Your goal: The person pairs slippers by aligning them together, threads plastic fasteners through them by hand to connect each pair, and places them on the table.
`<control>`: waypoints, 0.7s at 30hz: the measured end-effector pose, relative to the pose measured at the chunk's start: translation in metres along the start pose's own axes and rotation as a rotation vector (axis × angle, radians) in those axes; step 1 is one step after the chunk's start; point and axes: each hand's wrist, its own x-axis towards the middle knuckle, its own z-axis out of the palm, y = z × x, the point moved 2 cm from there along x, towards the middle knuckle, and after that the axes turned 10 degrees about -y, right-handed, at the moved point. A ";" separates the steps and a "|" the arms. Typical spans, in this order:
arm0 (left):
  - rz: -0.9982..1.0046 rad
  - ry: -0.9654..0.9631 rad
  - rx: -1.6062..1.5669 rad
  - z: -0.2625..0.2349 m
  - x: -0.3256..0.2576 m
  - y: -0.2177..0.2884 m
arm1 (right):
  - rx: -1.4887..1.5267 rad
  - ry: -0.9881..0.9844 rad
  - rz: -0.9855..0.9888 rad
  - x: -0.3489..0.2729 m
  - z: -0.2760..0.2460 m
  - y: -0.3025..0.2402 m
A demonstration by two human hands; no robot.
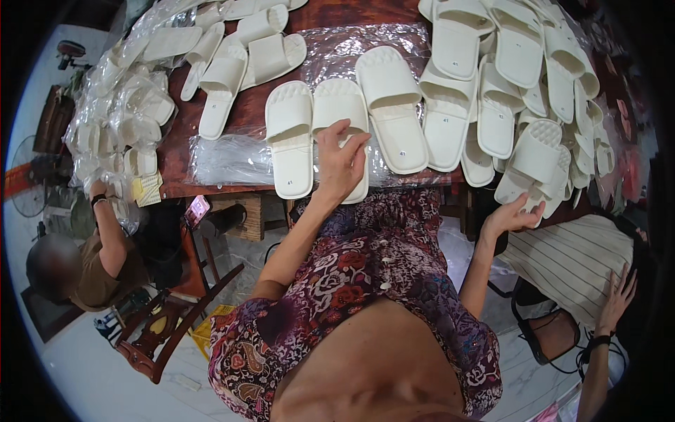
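Three white slippers lie side by side on clear plastic at the table's near edge: a left one [290, 141], a middle one [340, 98] and a right one [391, 109]. Over the middle slipper is my left hand [340, 165], its bent fingers spread apart by the strap; nothing shows in its grip. At the right edge of the table, my right hand [512, 216] pinches the heel of another white slipper [536, 151] with a bumpy footbed. That slipper is tilted against more of its kind.
White slippers pile up at the right [519, 42]; others lie loose at the back left [225, 70]. Plastic-wrapped slippers [133, 105] heap at the far left. One person [109, 260] sits left near a wooden chair [158, 330]; another person's hand [617, 299] rests on striped cloth at right.
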 end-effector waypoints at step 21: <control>-0.334 0.075 0.283 -0.077 -0.012 -0.075 | 0.007 -1.137 -0.805 -0.133 0.147 -0.168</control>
